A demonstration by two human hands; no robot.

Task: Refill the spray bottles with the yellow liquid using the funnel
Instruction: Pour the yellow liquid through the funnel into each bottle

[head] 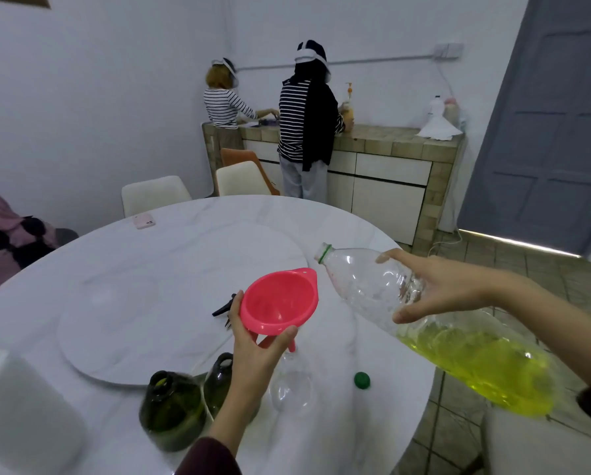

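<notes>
My left hand (256,351) grips a pink funnel (280,301), whose spout sits in the neck of a clear bottle (290,385) standing on the white table (170,255). A large clear plastic bottle (424,320) is held by my right hand (434,286), tilted with its open mouth (323,252) just right of the funnel's rim. Yellow liquid (486,368) pools in the bottle's lower end, away from the mouth. Two dark green bottles (172,409) (220,378) stand uncapped beside my left forearm. A black spray head (223,308) lies behind the funnel.
A green cap (362,380) lies on the table near its right edge. A paper towel roll (23,409) stands at the front left, a round turntable (143,303) fills the middle, and a pink phone (143,221) lies at the far side. Two people stand at a counter (390,142) behind.
</notes>
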